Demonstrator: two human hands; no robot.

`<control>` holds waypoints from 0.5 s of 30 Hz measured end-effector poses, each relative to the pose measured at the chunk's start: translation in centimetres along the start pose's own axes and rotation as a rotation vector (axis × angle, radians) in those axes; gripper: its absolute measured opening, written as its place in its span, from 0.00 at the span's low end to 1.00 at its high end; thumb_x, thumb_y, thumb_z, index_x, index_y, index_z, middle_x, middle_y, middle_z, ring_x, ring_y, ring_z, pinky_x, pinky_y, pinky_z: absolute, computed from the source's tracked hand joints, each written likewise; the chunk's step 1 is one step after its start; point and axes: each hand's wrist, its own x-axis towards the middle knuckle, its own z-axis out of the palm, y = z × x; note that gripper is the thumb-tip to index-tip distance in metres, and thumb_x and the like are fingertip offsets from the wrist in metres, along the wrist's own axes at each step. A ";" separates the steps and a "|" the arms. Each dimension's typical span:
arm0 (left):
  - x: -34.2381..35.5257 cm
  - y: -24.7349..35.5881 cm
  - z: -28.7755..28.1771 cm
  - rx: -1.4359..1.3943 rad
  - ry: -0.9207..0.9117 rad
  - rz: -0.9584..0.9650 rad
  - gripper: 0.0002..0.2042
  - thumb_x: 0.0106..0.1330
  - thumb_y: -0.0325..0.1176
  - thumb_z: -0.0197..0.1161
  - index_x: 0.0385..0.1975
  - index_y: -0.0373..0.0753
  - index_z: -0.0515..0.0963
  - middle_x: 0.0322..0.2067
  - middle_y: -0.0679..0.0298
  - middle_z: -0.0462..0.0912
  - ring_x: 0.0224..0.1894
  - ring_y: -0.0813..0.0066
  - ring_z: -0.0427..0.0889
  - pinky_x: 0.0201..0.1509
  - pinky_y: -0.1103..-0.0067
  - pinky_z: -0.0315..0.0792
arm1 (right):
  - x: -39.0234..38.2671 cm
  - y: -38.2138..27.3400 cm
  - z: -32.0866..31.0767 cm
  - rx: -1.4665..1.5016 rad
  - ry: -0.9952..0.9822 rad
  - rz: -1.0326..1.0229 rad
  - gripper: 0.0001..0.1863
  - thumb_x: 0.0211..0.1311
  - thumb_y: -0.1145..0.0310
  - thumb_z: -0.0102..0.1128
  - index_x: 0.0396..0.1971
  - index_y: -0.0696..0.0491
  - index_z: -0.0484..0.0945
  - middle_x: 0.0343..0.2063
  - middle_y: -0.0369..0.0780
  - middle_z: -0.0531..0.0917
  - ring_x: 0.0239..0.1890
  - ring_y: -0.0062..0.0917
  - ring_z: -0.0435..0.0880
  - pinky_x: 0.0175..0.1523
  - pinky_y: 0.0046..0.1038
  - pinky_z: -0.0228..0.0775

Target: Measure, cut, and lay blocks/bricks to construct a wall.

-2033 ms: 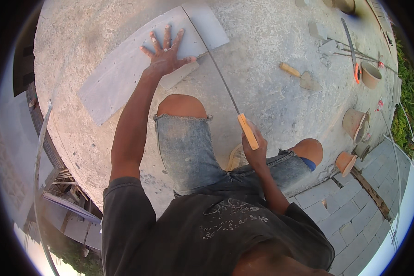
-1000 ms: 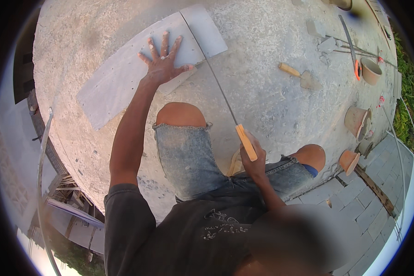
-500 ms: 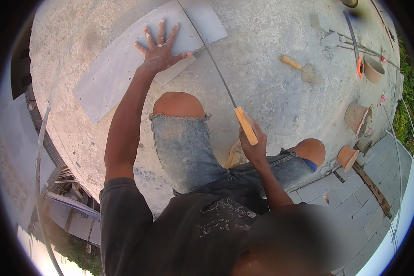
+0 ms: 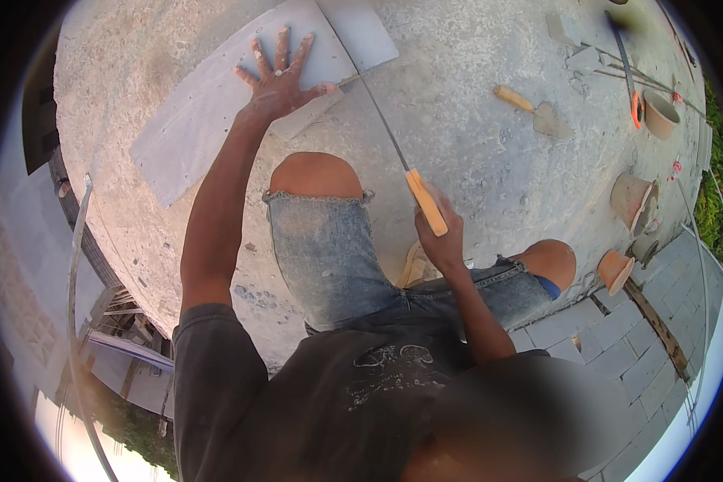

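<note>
My left hand lies flat with fingers spread on a long, light grey block, which rests on the concrete ground. A smaller grey piece juts out from the block's near edge, below my palm. My right hand is closed around the yellow handle of a handsaw. Its long thin blade runs up and away across the right part of the block, to the right of my left hand. The blade's far end is cut off by the top of the picture.
A trowel lies on the concrete to the right. Farther right are an orange-handled saw, a bucket and other pots. Grey blocks line the lower right. My knees are close by the block.
My right hand and the saw have moved slightly away from me, toward the block. My left hand stays on the block. The whole view has shifted a little.
</note>
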 end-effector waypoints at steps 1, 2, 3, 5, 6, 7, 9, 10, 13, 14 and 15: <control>0.6 0.5 -0.1 -0.050 0.054 0.035 0.53 0.48 0.78 0.54 0.73 0.65 0.40 0.74 0.62 0.27 0.71 0.34 0.16 0.59 0.27 0.23 | 3.8 -1.0 0.8 0.027 -0.008 0.033 0.27 0.56 0.79 0.59 0.59 0.53 0.71 0.50 0.48 0.80 0.51 0.39 0.82 0.53 0.32 0.74; 1.2 1.4 0.2 -0.053 0.062 0.048 0.53 0.48 0.78 0.54 0.73 0.65 0.40 0.74 0.62 0.27 0.71 0.34 0.16 0.59 0.27 0.23 | 8.0 -1.8 2.1 0.053 -0.004 0.066 0.27 0.57 0.78 0.59 0.59 0.54 0.71 0.49 0.49 0.81 0.49 0.38 0.83 0.52 0.32 0.74; 1.9 1.9 0.9 -0.035 0.027 0.028 0.53 0.47 0.78 0.54 0.73 0.66 0.40 0.74 0.63 0.27 0.71 0.35 0.17 0.59 0.27 0.23 | 11.2 -1.8 3.2 0.034 0.033 0.012 0.27 0.56 0.78 0.59 0.59 0.54 0.71 0.49 0.49 0.81 0.48 0.37 0.83 0.51 0.33 0.74; 2.2 1.6 1.3 -0.019 -0.012 -0.004 0.53 0.47 0.79 0.53 0.73 0.66 0.41 0.75 0.63 0.28 0.71 0.36 0.17 0.60 0.27 0.22 | 12.7 -2.0 3.8 0.015 0.056 -0.043 0.27 0.56 0.78 0.60 0.59 0.54 0.71 0.48 0.49 0.81 0.47 0.37 0.84 0.50 0.33 0.74; 1.9 1.1 1.3 -0.037 0.009 -0.007 0.53 0.47 0.79 0.53 0.73 0.66 0.41 0.75 0.64 0.28 0.71 0.36 0.17 0.60 0.28 0.22 | 12.1 -2.2 3.7 0.040 0.021 0.001 0.27 0.56 0.78 0.60 0.59 0.54 0.71 0.48 0.49 0.81 0.48 0.37 0.83 0.51 0.33 0.74; 1.6 0.9 1.7 -0.056 0.028 -0.009 0.53 0.46 0.80 0.52 0.73 0.67 0.41 0.75 0.64 0.28 0.71 0.36 0.17 0.60 0.28 0.22 | 11.5 -2.2 3.6 0.063 -0.014 0.048 0.27 0.55 0.78 0.60 0.59 0.54 0.72 0.49 0.49 0.81 0.49 0.38 0.83 0.52 0.32 0.73; 2.4 0.4 1.1 -0.031 0.037 -0.022 0.53 0.46 0.80 0.53 0.73 0.67 0.42 0.75 0.64 0.28 0.71 0.36 0.18 0.60 0.28 0.22 | 5.3 -0.5 3.4 0.004 0.031 0.040 0.26 0.56 0.77 0.61 0.58 0.55 0.72 0.50 0.50 0.81 0.52 0.38 0.82 0.54 0.32 0.73; 1.1 0.8 1.5 -0.017 -0.014 -0.010 0.53 0.46 0.80 0.53 0.73 0.67 0.42 0.75 0.64 0.28 0.71 0.36 0.18 0.60 0.28 0.22 | 1.6 0.0 1.9 -0.018 0.047 0.065 0.25 0.57 0.76 0.62 0.57 0.54 0.73 0.48 0.50 0.82 0.49 0.38 0.83 0.53 0.33 0.74; 0.5 0.1 0.9 -0.033 0.114 0.019 0.53 0.46 0.80 0.53 0.72 0.67 0.42 0.75 0.64 0.28 0.72 0.37 0.19 0.60 0.27 0.23 | -3.7 0.7 -1.4 -0.134 0.076 0.029 0.24 0.57 0.72 0.64 0.56 0.55 0.74 0.46 0.50 0.83 0.47 0.36 0.85 0.51 0.33 0.76; 0.2 0.0 1.2 -0.043 0.098 0.017 0.53 0.46 0.80 0.53 0.72 0.67 0.42 0.75 0.64 0.28 0.72 0.37 0.19 0.60 0.27 0.23 | -4.7 0.4 -1.6 -0.233 0.113 -0.026 0.24 0.57 0.71 0.66 0.55 0.57 0.75 0.45 0.50 0.83 0.47 0.34 0.85 0.51 0.32 0.76; -0.2 0.1 1.2 -0.053 0.082 0.017 0.53 0.46 0.80 0.53 0.72 0.67 0.42 0.75 0.64 0.28 0.72 0.37 0.20 0.60 0.27 0.23 | -3.5 -0.5 -0.9 -0.201 0.131 -0.056 0.24 0.57 0.69 0.67 0.54 0.57 0.75 0.44 0.50 0.83 0.44 0.33 0.86 0.48 0.31 0.76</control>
